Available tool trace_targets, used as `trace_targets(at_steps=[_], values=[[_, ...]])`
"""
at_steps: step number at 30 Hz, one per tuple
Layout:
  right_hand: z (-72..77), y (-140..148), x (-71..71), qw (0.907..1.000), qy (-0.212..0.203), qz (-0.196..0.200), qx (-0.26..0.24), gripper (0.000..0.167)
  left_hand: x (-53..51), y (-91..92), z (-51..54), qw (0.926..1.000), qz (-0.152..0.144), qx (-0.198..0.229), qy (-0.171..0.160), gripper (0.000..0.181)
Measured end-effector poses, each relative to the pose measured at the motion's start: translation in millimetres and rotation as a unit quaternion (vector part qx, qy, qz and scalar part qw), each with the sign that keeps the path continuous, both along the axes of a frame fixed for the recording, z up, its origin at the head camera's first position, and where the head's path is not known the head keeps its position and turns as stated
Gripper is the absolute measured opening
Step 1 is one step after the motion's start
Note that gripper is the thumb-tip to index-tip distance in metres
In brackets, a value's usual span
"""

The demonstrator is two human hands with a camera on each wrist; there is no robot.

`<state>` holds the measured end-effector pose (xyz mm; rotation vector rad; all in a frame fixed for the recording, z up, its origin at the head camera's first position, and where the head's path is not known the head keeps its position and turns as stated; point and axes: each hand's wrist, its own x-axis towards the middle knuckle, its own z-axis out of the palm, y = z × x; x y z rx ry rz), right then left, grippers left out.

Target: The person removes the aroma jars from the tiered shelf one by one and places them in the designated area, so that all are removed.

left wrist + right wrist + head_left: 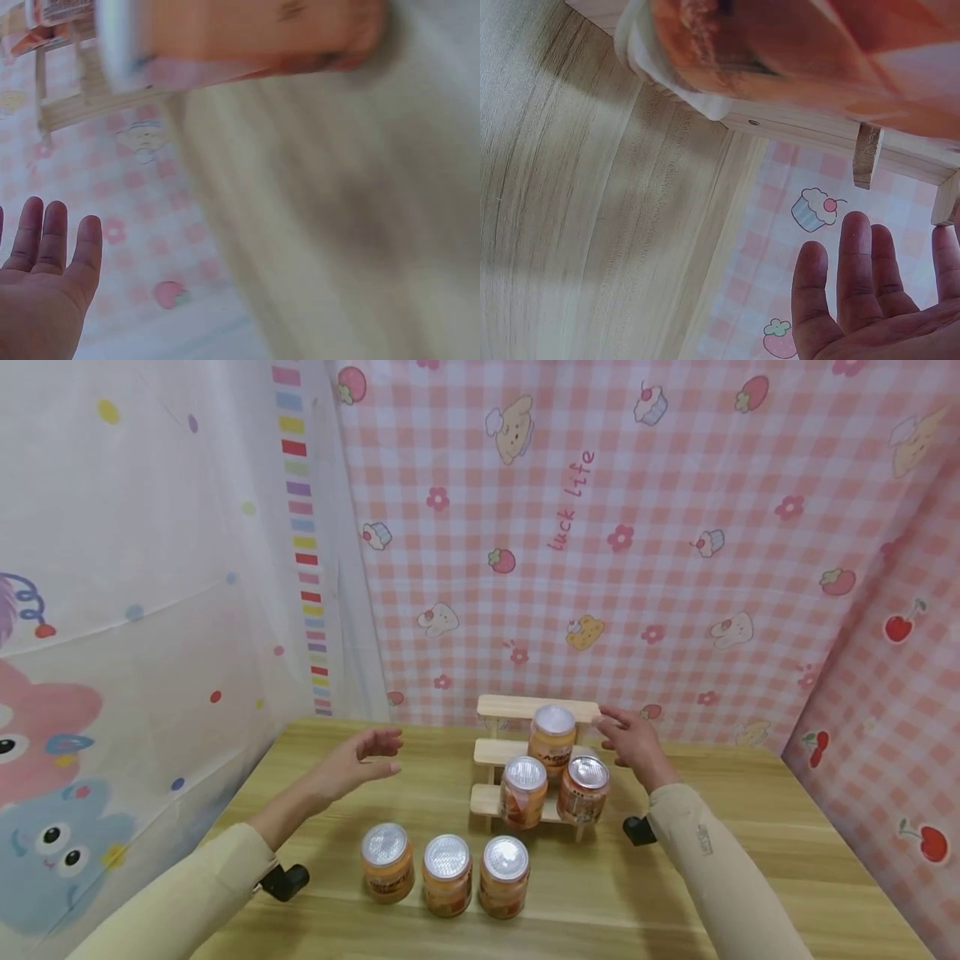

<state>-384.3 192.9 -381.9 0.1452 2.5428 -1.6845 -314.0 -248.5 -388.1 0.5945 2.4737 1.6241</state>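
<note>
On the bench (712, 877), toward its back edge, I have a three-step wooden rack (497, 751) bearing three upright silver-topped orange cans (524, 797); three matching cans (447, 881) stand in a row nearer me.

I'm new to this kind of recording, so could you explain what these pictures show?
There is no robot here: these are a person's bare hands. The wide picture comes from a head camera looking forward and down; the other two come from cameras on the left and right wrists.

On the wooden table stand three lidded cans in a row. Behind them, a stepped wooden rack carries three more. The left hand and right hand, near the rack, hold nothing.
</note>
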Motion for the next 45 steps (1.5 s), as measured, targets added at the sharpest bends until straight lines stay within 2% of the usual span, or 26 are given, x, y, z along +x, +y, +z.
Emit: trace_targets(at_steps=[5,11,14,18,24,32,36,45], values=[[-1.9,0.7,-0.6,1.0,0.005,-0.002,-0.003,0.054,-18.8,24.4,26.9,0.9998,0.004,0.004,0.018,0.061],[-1.7,0.6,-0.4,1.0,0.005,-0.003,-0.005,0.053,-35.7,62.2,55.2,0.9993,-0.006,-0.024,0.026,0.065],[-1.7,0.5,0.0,1.0,0.004,-0.004,-0.008,0.053,-41.6,81.7,64.3,0.999,-0.019,-0.031,0.024,0.066],[-2.3,0.4,0.0,1.0,0.004,-0.003,-0.007,0.054,-51.7,106.3,70.0,0.9988,-0.033,-0.034,0.014,0.064],[-3.1,0.8,0.7,0.9999,-0.001,-0.005,-0.011,0.054,-62.4,134.6,70.6,0.9976,-0.039,-0.056,0.01,0.068],[-5.8,0.5,0.5,0.9999,0.001,-0.007,-0.012,0.054,-71.3,161.3,61.0,0.9962,-0.058,-0.064,0.014,0.068],[-6.7,0.0,0.2,0.9999,0.007,-0.003,-0.007,0.054,-74.1,171.0,55.9,0.9962,-0.065,-0.056,0.013,0.068],[-6.1,0.8,-0.2,1.0,0.01,0.001,0.001,0.055,-75.9,183.2,46.0,0.9971,-0.057,-0.05,-0.007,0.066]])
